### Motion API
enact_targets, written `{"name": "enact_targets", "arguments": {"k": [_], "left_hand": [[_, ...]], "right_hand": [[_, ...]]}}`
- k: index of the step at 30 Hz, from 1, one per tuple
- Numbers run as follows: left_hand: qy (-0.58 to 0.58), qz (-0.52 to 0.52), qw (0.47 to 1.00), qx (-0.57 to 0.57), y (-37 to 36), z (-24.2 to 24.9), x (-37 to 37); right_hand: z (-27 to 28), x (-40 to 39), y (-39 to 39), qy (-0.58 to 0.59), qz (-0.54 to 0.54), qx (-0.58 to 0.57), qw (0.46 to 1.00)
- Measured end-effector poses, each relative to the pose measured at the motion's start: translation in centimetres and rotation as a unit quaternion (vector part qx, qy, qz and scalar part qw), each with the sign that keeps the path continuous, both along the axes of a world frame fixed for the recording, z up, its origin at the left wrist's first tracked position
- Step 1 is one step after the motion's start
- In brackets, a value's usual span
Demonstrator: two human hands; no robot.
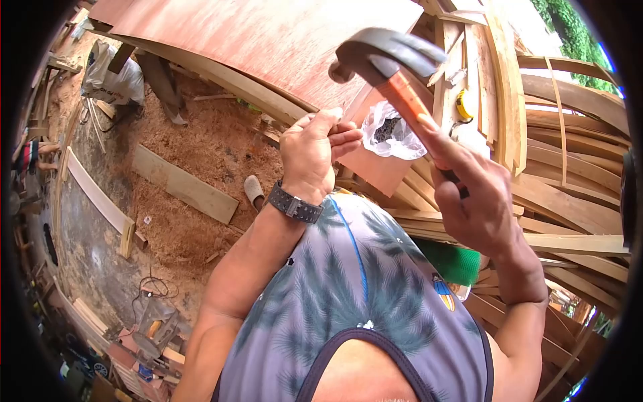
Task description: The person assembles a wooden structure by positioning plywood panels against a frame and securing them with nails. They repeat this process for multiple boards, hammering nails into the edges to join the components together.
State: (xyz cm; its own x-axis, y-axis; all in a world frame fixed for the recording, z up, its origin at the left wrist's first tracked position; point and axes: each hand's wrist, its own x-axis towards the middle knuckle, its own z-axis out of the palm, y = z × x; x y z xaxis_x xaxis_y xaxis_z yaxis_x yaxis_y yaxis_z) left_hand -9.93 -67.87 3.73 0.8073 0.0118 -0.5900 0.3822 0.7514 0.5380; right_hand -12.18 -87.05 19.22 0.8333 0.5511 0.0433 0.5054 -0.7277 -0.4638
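My right hand (475, 191) is wrapped round the handle of a claw hammer (405, 90), whose dark head is raised above the plywood sheet (268, 40). At the sheet's near edge is my left hand (315, 151), with a dark watch on the wrist. Its thumb and index finger are pressed together, and the other fingers are partly curled. Whatever the pinch may hold is too small to make out. Between the hands, a white plastic bag (392, 134) of small dark nails lies open on a piece of plywood.
Right of the bag lie a yellow tape measure (463, 106) and stacked wooden strips (576, 147). Sawdust covers the floor at left, with a loose board (184, 182) and a sandal (253, 190). A white sack (110, 74) stands upper left. Another person's arm (47, 149) shows far left.
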Motion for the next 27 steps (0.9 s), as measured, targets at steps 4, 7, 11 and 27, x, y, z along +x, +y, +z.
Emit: {"name": "enact_targets", "arguments": {"k": [4,7,11,27], "left_hand": [[-0.011,0.002,1.000,-0.010,0.2,-0.4,0.0],[-0.013,0.001,1.000,-0.014,0.2,-0.3,-0.1],[-0.011,-0.005,1.000,0.000,0.4,-0.2,0.5],[-0.063,-0.080,0.994,0.046,1.1,-1.3,-0.2]], "right_hand": [[2.2,-0.8,0.1,-0.135,-0.027,0.013,0.990],[1.8,-1.8,-0.1,-0.097,-0.046,0.018,0.994],[-1.4,0.3,0.1,0.036,-0.012,-0.021,0.999],[-0.6,0.3,-0.9,0.011,-0.025,-0.006,1.000]]}}
